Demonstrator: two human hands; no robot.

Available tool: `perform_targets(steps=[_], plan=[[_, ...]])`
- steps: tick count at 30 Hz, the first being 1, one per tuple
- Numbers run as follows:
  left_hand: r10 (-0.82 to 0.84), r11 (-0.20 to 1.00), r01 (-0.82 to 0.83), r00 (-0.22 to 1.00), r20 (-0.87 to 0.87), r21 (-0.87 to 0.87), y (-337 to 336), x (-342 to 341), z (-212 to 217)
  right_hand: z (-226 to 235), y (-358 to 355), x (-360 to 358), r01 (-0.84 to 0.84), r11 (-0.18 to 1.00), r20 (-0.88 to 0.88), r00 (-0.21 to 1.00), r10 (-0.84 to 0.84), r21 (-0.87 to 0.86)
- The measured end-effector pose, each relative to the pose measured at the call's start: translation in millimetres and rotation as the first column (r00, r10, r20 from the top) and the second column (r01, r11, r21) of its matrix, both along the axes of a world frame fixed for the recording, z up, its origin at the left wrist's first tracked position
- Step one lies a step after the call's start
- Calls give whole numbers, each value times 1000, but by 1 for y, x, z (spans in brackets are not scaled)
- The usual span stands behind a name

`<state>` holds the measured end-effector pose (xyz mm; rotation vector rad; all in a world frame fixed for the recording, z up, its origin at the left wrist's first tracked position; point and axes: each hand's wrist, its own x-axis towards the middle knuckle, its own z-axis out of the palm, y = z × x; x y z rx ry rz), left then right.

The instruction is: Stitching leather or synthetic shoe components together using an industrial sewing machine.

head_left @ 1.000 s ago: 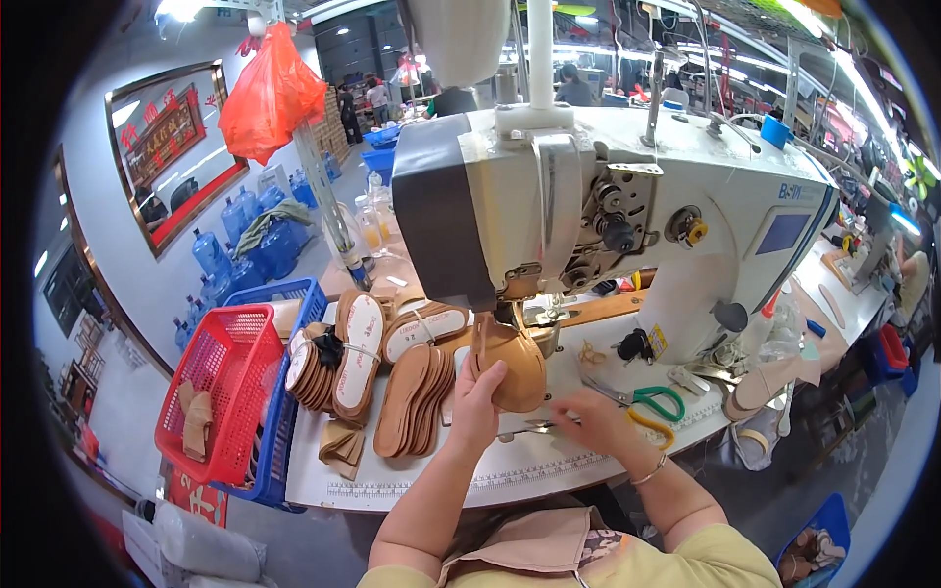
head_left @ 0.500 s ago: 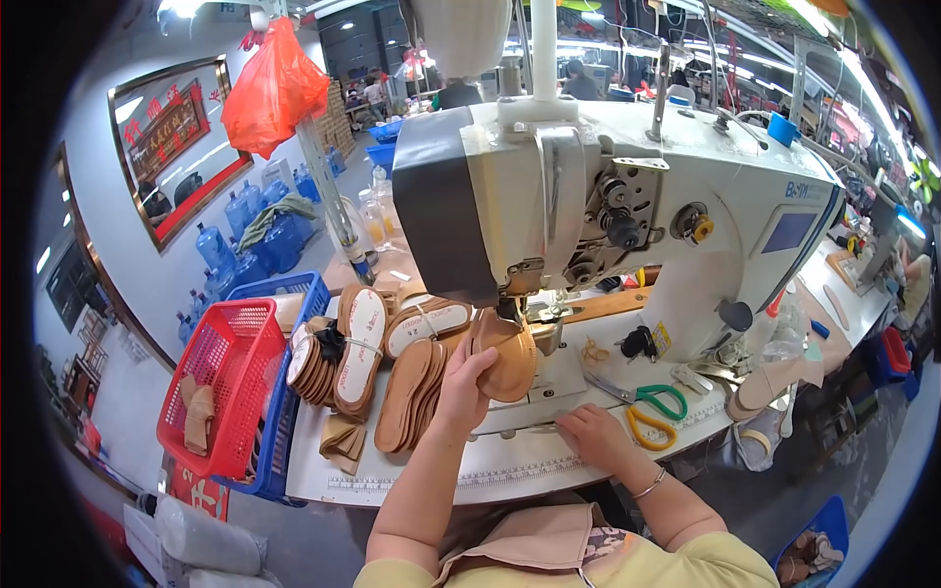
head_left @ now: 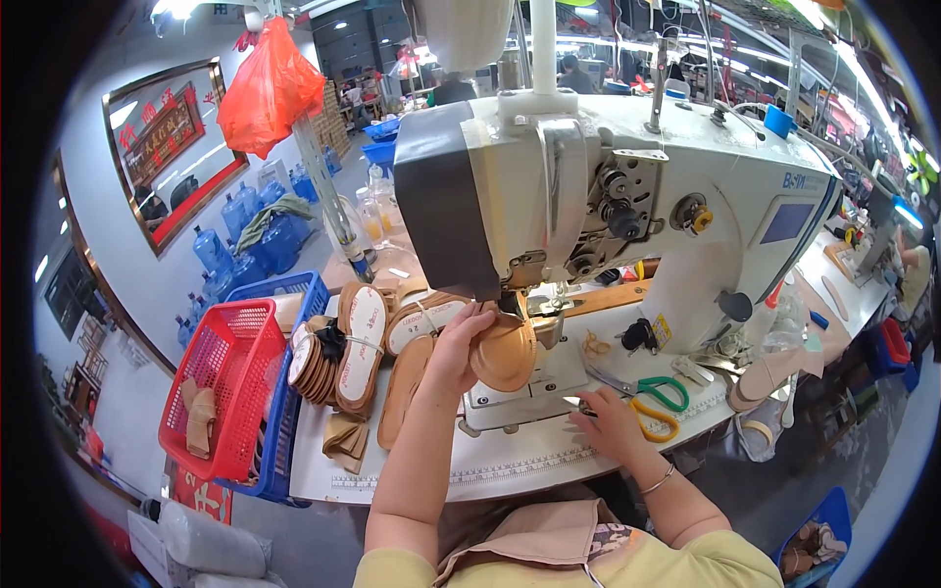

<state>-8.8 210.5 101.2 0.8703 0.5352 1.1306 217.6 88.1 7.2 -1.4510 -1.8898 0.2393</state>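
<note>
My left hand (head_left: pixel 453 355) grips a tan leather shoe piece (head_left: pixel 507 360) with a rounded end, held up at the needle area of the white sewing machine (head_left: pixel 627 196). The piece's upper part is hidden behind the machine head. Over the table's front, my right hand (head_left: pixel 616 428) has its fingers curled around a small dark object with a pale tip, too small to name. Just beyond that hand lie scissors (head_left: pixel 667 394) with one green and one orange handle loop. A stack of brown soles (head_left: pixel 400 387) sits beside my left forearm, partly covered by it.
Tied bundles of insoles (head_left: pixel 361 338) and folded tan pieces (head_left: pixel 346 443) lie on the left of the table. A red basket (head_left: pixel 265 338) rests in a blue basket (head_left: pixel 284 436) at the table's left edge. Tan cut pieces (head_left: pixel 760 382) lie at right.
My left hand and the leather piece have risen slightly. The right hand has shifted a little right, its fingers now curled round a small object.
</note>
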Motion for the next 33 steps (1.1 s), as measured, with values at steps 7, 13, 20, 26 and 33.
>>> perform_targets(steps=[7,13,20,26,33], plan=[[-204,977,213,933,296,2,-8,-42,-29,37,2,-12,-53,998,-112,992,49,-30],[-505,823,560,649,570,92,-65,-87,-42,93,-8,-38,-200,954,-98,969,226,222],[249,967,-246,967,-50,61,-124,-88,-25,122,-5,-93,-324,918,178,941,288,228],[315,946,-303,942,-113,114,-127,-79,-33,121,0,-105,-353,913,404,880,251,203],[122,979,-80,965,231,-185,-115,-79,-45,100,11,-89,-251,896,212,960,182,366]])
